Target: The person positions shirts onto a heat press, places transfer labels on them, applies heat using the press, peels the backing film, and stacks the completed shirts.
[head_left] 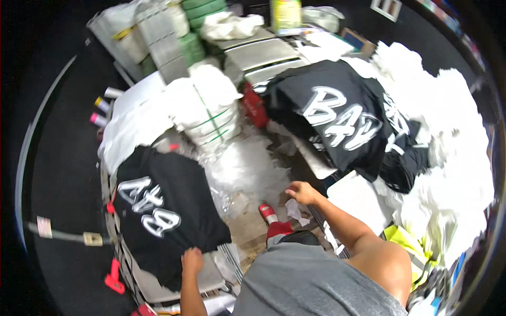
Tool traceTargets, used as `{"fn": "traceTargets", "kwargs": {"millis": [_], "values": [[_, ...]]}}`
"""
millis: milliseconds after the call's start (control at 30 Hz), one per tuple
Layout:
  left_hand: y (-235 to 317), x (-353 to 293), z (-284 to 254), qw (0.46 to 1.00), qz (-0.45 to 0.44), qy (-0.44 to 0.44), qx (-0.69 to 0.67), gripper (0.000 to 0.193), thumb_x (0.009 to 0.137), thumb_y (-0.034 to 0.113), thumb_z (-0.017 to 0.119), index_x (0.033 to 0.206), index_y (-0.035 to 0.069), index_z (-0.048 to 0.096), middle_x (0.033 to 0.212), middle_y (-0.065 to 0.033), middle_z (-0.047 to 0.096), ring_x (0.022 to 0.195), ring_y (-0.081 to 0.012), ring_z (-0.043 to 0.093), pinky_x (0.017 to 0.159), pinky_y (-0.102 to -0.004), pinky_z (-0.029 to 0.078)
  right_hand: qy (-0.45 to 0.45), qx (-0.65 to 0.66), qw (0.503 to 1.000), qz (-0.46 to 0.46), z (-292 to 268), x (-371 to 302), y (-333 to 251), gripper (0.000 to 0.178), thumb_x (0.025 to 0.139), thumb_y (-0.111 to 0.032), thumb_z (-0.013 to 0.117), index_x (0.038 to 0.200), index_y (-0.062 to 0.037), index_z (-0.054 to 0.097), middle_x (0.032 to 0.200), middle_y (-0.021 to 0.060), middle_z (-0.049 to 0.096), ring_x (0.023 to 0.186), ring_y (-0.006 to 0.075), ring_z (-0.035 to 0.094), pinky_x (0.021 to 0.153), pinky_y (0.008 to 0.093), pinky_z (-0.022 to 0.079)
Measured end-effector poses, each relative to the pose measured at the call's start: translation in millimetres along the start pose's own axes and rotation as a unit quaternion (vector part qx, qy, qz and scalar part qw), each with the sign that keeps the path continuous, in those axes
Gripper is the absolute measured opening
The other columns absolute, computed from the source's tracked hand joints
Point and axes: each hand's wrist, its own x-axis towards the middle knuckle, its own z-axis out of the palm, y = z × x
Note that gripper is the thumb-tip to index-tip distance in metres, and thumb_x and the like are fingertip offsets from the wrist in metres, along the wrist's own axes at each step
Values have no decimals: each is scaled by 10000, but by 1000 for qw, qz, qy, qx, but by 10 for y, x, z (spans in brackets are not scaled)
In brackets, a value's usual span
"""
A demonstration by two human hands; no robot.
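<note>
A black garment with large white brush-style lettering lies spread over a flat board or platen on the left. My left hand is at its near edge, with the fingers closed on the fabric. Over the open floor in the middle, my right hand hangs in the air. Its fingers are loosely curled and a little apart, and I see nothing in them. On the right, a heap of black garments with the same kind of lettering lies near my right arm.
A large white pile of cloth or plastic fills the right side. Clear plastic sheeting covers the floor between the stations. A white wrapped bundle stands beyond it. A red-handled tool hangs at the left edge. Yellow hi-vis cloth lies at right.
</note>
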Motion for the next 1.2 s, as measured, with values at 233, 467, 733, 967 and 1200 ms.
{"fn": "traceTargets", "kwargs": {"millis": [233, 467, 733, 967, 1200], "values": [[168, -298, 639, 900, -92, -3, -427, 110, 936, 138, 660, 986, 41, 669, 707, -73, 664, 638, -201, 659, 611, -367, 543, 319, -1, 948, -10, -1913, 716, 206, 317, 904, -243, 697, 1113, -5, 713, 1014, 211, 730, 991, 339, 719, 886, 413, 557], [372, -599, 1217, 898, -196, -162, -360, 145, 993, 150, 598, 1047, 32, 663, 872, -103, 704, 755, -222, 650, 675, -375, 535, 640, -248, 679, 262, -4025, 771, 1073, 534, 864, -308, 687, 1342, -90, 593, 1330, 162, 589, 1234, 424, 549, 991, 548, 484], [1016, -89, 651, 934, -67, -127, -327, 178, 956, 183, 652, 1064, 46, 687, 953, -149, 711, 845, -302, 671, 767, -411, 529, 558, -64, 811, 163, -3693, 641, 868, 244, 837, -159, 662, 1033, -18, 690, 881, 177, 732, 798, 257, 714, 731, 397, 560], [2574, 101, -982, 900, 281, 111, -313, 309, 862, 101, 730, 1152, 9, 673, 1116, -173, 702, 1046, -321, 681, 878, -379, 534, -303, 100, 937, -145, -258, -346, -854, 311, 847, -89, 656, 1150, -52, 599, 876, 79, 635, 829, 205, 612, 721, 388, 507], [2602, -623, -918, 873, 362, 20, -326, 323, 806, 130, 749, 1067, -30, 646, 995, -219, 673, 907, -419, 675, 815, -466, 551, -297, 113, 931, -178, -809, -1112, -1256, 164, 904, -30, 669, 1012, -38, 546, 810, 52, 588, 782, 153, 572, 685, 348, 452]]}}
